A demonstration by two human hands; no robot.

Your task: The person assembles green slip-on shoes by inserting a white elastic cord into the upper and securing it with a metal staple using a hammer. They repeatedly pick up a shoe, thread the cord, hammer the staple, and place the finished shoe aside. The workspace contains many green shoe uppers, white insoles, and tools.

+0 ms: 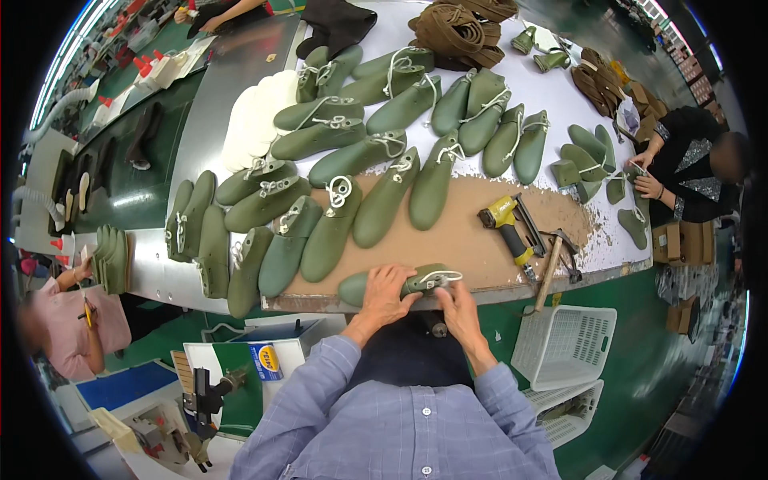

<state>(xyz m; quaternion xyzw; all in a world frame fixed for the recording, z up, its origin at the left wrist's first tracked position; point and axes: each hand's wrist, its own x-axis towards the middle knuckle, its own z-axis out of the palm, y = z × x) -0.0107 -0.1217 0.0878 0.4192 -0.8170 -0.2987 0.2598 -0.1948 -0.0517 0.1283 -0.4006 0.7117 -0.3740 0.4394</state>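
On the tabletop's (460, 232) near edge, a green shoe form (353, 290) lies lengthwise left to right under the left hand (386, 294), its grip closed round the middle, while the right hand (459, 310) bends nearer the right end, hold unclear.

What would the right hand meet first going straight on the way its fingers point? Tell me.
Probably the green last under the left hand, at the end with the white loop. The right hand looks very close; whether it already touches is hard to tell.
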